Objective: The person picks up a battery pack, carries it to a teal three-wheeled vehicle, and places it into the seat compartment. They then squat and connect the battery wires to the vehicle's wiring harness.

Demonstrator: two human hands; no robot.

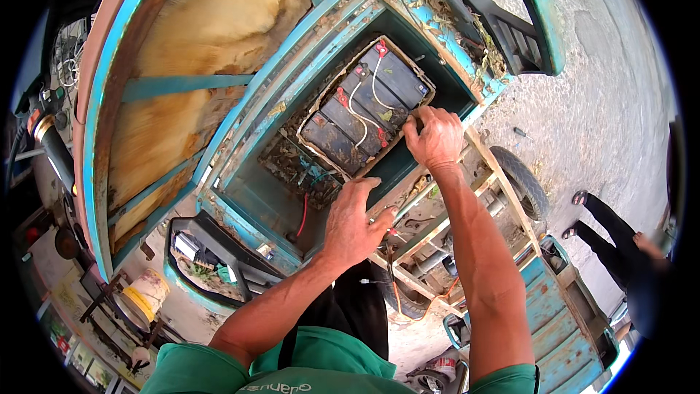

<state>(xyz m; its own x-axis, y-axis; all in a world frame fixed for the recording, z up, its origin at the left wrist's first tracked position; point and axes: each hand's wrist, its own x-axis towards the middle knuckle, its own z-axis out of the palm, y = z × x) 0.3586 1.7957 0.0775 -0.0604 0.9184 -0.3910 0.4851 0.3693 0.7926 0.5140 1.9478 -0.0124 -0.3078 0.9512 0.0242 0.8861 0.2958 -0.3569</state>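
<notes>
Several dark lead-acid batteries (342, 139) sit side by side in a worn cardboard carton (322, 154). The carton is inside a teal metal compartment (249, 175). White cables (353, 112) join red-covered terminals on the batteries. My right hand (436, 135) has its fingers curled over the carton's near right edge; the fingertips are partly hidden. My left hand (355, 224) is by the carton's lower corner with nothing in it, thumb and fingers apart. A loose red wire (304, 216) hangs in the compartment left of that hand, near dirt and dry debris (284, 158).
A raised seat panel (202, 27) with a bare wooden underside stands at the left. To the right are a rusty open frame (508, 197), a tyre (519, 180) and a screwdriver (522, 133) on the ground. A person (607, 235) in dark trousers is at the right.
</notes>
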